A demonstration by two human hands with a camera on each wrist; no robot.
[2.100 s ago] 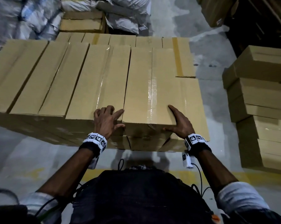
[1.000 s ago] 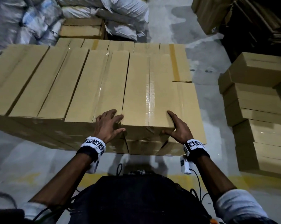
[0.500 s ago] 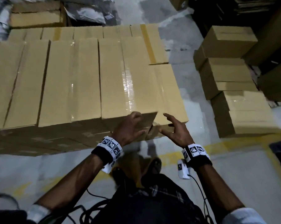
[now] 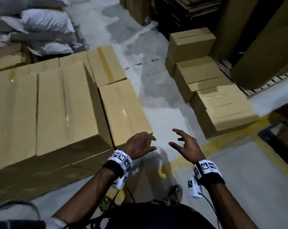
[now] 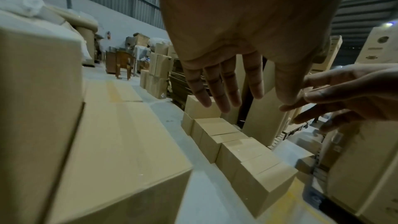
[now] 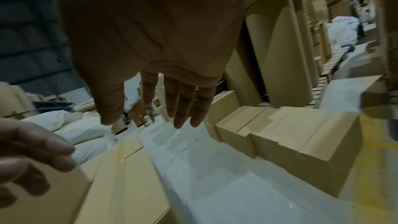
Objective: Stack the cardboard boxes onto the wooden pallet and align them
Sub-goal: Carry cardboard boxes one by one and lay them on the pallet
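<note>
A wide stack of taped cardboard boxes [image 4: 60, 113] fills the left of the head view; whatever it stands on is hidden. A lower box [image 4: 123, 111] sits at the stack's right end. My left hand [image 4: 140, 144] hovers just off that box's near right corner, fingers spread, holding nothing. My right hand [image 4: 184, 144] is in the air over the bare floor to the right, fingers spread and empty. In the left wrist view the left hand's fingers [image 5: 224, 89] point toward a row of smaller boxes [image 5: 243, 151]. The right wrist view shows straight fingers [image 6: 181, 101] above the floor.
A row of smaller stacked cardboard boxes [image 4: 211, 96] stands on the right across a strip of grey floor [image 4: 163, 113]. White sacks [image 4: 44, 27] lie behind the big stack. Tall cardboard rolls [image 4: 262, 47] lean at the far right. A yellow floor line [image 4: 222, 142] runs near my feet.
Both hands have let go of the front box's edge and come away to the right. My view has swung right toward the smaller boxes.
</note>
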